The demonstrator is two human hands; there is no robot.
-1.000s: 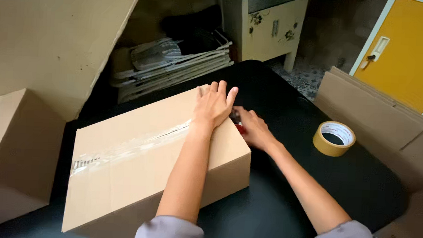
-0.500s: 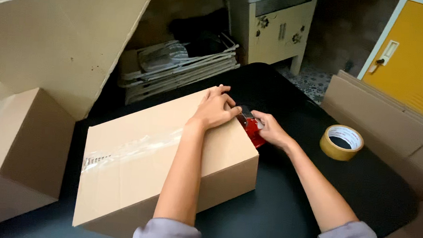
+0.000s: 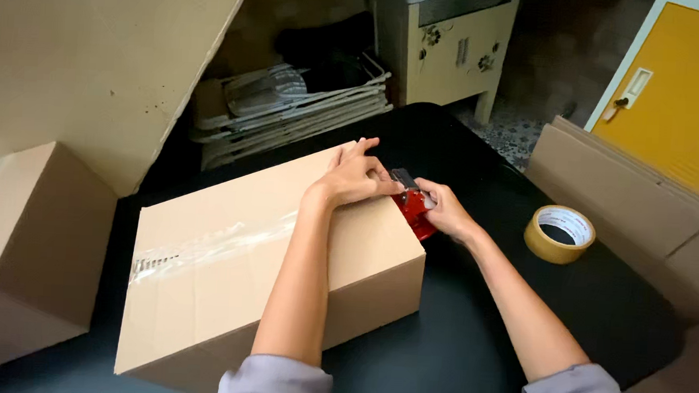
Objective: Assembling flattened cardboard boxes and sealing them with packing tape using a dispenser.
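Clear tape already runs along the top seam of the cardboard box on the black table; left hand pressed flat at far edge, right hand gripping the red tape dispenser there, end flap seemingly unfinished.

Brown tape roll on black table, right. Second cardboard box left. Folded chairs far. Yellow door far right.
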